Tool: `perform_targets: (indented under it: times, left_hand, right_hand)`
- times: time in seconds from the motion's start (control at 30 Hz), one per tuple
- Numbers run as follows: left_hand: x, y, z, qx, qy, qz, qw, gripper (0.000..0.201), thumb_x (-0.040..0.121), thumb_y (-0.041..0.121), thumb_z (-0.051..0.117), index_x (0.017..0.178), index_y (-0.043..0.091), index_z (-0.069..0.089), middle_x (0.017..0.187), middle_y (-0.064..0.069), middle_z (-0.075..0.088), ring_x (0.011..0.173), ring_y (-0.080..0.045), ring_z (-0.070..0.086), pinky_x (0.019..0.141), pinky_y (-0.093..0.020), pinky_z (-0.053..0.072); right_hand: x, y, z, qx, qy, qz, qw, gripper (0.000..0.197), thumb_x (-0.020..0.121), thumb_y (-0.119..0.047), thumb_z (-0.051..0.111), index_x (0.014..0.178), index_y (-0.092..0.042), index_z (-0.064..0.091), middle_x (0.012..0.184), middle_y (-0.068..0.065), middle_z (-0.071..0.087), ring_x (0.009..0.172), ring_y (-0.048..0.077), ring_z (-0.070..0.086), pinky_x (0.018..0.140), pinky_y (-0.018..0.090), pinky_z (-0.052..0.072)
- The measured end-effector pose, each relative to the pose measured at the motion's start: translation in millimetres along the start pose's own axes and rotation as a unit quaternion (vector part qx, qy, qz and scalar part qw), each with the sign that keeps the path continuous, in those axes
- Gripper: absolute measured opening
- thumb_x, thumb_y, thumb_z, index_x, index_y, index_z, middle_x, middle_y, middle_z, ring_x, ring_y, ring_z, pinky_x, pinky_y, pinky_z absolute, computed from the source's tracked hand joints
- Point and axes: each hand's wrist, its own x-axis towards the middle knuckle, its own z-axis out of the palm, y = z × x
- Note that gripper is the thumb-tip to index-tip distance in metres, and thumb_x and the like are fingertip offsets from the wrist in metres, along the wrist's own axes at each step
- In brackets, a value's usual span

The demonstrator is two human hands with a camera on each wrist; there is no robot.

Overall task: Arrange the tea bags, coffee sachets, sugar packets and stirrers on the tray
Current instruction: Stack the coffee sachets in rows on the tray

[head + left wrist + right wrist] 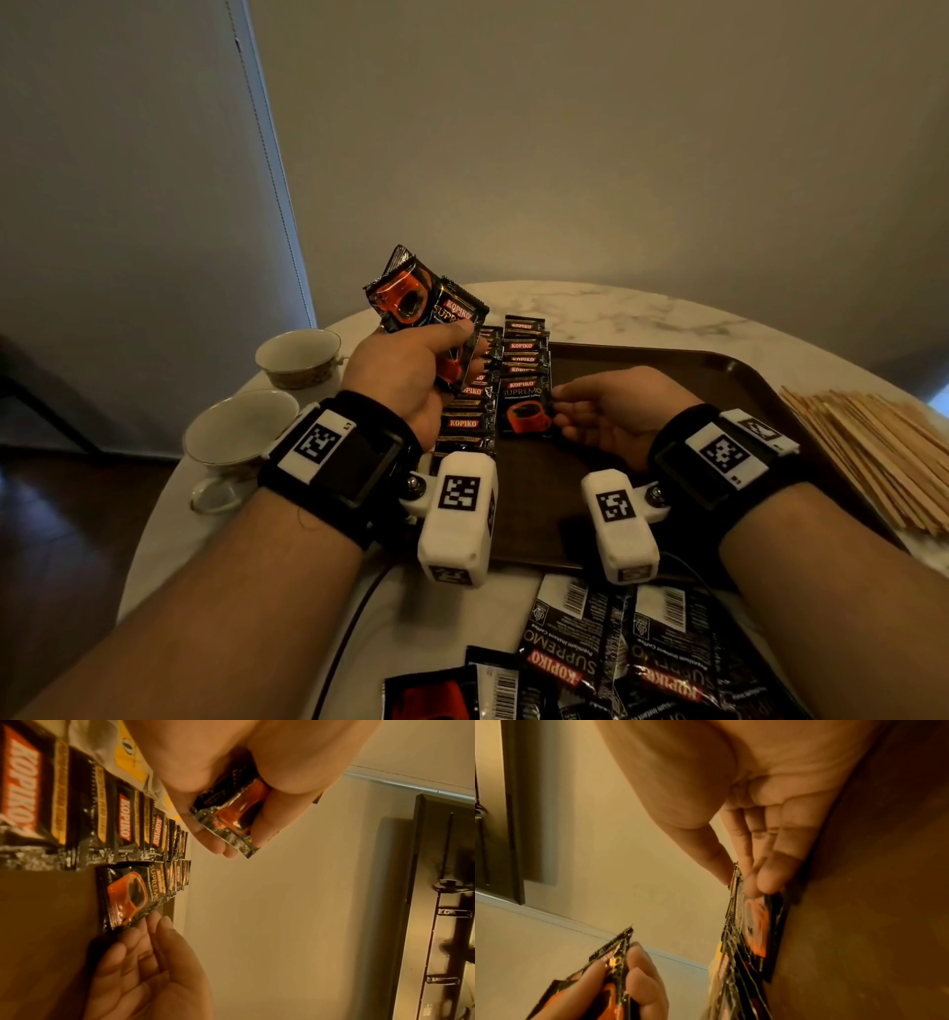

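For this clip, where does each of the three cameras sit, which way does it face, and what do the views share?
Head: worn high, faces forward and down at the tray; both forearms and hands show.
Left wrist: looks along the left hand gripping sachets; the right hand shows.
Right wrist: looks along the right hand pinching a sachet; left fingers show.
Shared: all three show the sachet rows.
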Motion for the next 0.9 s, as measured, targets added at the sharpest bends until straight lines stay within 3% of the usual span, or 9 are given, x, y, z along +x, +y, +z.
perform_targets:
  times: [0.2, 0.33, 0.57, 0.67, 0.73, 0.8, 0.9]
  left_hand:
    - [-1, 0, -1, 0.003, -0.004, 0.011, 1.0, 0.017, 0.092, 0.006, 0.07, 0.109, 0.005, 0.066, 0.082, -0.01, 0.077, 0.067, -0.018, 0.072, 0.055, -0.027, 0.056]
    - [-2, 2, 0, 0.008, -0.003, 0.015, 1.0, 0.008, 0.093, 0.006, 0.068, 0.1, 0.007, 0.065, 0.084, -0.011, 0.076, 0.071, -0.02, 0.071, 0.056, -0.029, 0.055]
    - [-6, 1, 3, -0.002, -0.036, 0.015, 0.999, 0.006, 0.093, 0.0, 0.062, 0.099, 0.003, 0.064, 0.077, -0.012, 0.076, 0.074, -0.023, 0.071, 0.067, -0.033, 0.06]
    - [-11, -2, 5, 0.004, -0.064, 0.0, 0.998, 0.017, 0.09, -0.005, 0.065, 0.106, 0.0, 0.068, 0.087, -0.016, 0.076, 0.071, -0.024, 0.075, 0.06, -0.035, 0.06]
    - [-16, -4, 6, 0.011, -0.086, -0.005, 0.996, 0.023, 0.088, -0.006, 0.067, 0.109, 0.001, 0.07, 0.087, -0.014, 0.077, 0.069, -0.025, 0.076, 0.055, -0.035, 0.059]
    - [-19, -2, 6, 0.018, -0.102, -0.01, 0.995, 0.022, 0.087, -0.004, 0.069, 0.108, 0.002, 0.07, 0.089, -0.014, 0.077, 0.071, -0.026, 0.077, 0.055, -0.037, 0.06]
    - [-20, 0, 7, 0.006, -0.096, -0.01, 0.995, 0.019, 0.089, 0.006, 0.071, 0.109, 0.005, 0.069, 0.096, -0.014, 0.079, 0.082, -0.029, 0.078, 0.071, -0.047, 0.065]
  right_hand:
    - [-5, -3, -1, -0.015, -0.012, 0.011, 1.0, 0.02, 0.094, -0.012, 0.068, 0.113, -0.007, 0.068, 0.1, 0.017, 0.076, 0.088, 0.026, 0.074, 0.07, 0.034, 0.059]
    - [-10, -6, -1, -0.024, -0.018, 0.002, 1.0, 0.025, 0.095, -0.018, 0.068, 0.117, -0.006, 0.065, 0.107, 0.018, 0.075, 0.094, 0.029, 0.075, 0.073, 0.035, 0.061]
    - [-17, -6, 3, 0.003, -0.02, -0.057, 0.998, 0.025, 0.096, -0.026, 0.068, 0.114, -0.009, 0.069, 0.089, 0.007, 0.073, 0.079, 0.021, 0.071, 0.072, 0.035, 0.059]
    - [-29, -13, 10, 0.041, -0.101, -0.122, 0.987, 0.024, 0.096, -0.034, 0.066, 0.105, -0.013, 0.071, 0.077, 0.0, 0.072, 0.064, 0.013, 0.068, 0.067, 0.032, 0.052]
    - [-38, -16, 15, 0.054, -0.146, -0.161, 0.975, 0.02, 0.094, -0.028, 0.068, 0.104, -0.011, 0.069, 0.082, 0.002, 0.071, 0.063, 0.013, 0.067, 0.062, 0.031, 0.054]
    - [-41, -16, 19, 0.048, -0.147, -0.193, 0.969, 0.008, 0.094, -0.016, 0.069, 0.099, -0.01, 0.068, 0.079, 0.003, 0.071, 0.06, 0.011, 0.065, 0.055, 0.029, 0.055]
    - [-39, -14, 18, 0.044, -0.123, -0.202, 0.971, 0.005, 0.094, -0.005, 0.067, 0.096, -0.009, 0.068, 0.076, 0.002, 0.073, 0.059, 0.011, 0.066, 0.053, 0.028, 0.055]
